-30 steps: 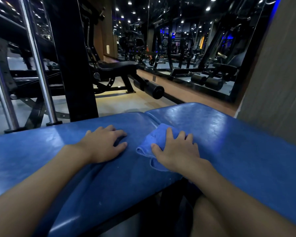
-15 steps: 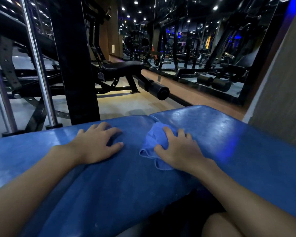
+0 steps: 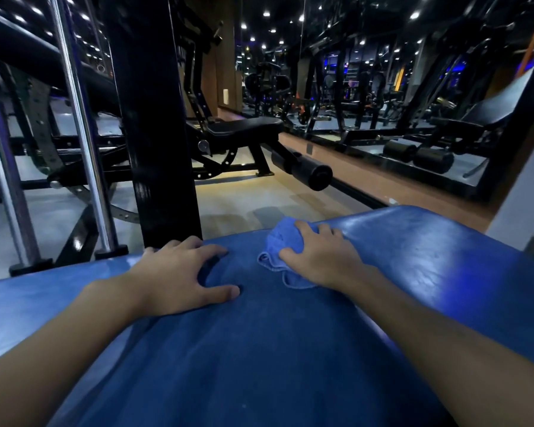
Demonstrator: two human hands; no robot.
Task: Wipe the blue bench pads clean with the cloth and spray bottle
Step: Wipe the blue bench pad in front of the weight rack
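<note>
— Where have they got to?

— Mid-wipe, I'd say. The right hand (image 3: 321, 260) has its fingers curled over the bunched cloth (image 3: 279, 241) and bears it down on the far edge of the blue bench pad (image 3: 259, 349), just where it meets the neighbouring pad (image 3: 429, 257).

— And the other one?

— The left hand (image 3: 179, 272) lies flat on the same pad, fingers spread, thumb out, holding nothing. Bracing, by the look of it.

— What comes next, do you think?

— The cloth sits at the far rim, so I'd guess a stroke drawn back toward the body, or sideways onto the neighbouring pad. It calls for steady downward pressure, with the cloth kept bunched under the palm so it doesn't slip over the edge. The broad near stretch looks dull and speckled, so my guess is it wants a pass too.

— Any sign of the spray bottle?

— None from here. If more spray is wanted, a hand will have to leave the pad to fetch it.

— Anything else you can't make out?

— Plenty, because the room is dim. I can't tell whether the pad is wet under the cloth. Both ends of the bench run out of sight and its frame is hidden beneath. The black upright post (image 3: 154, 118) blocks the floor beyond the left hand. The machines further back are only blurs and glints.
</note>
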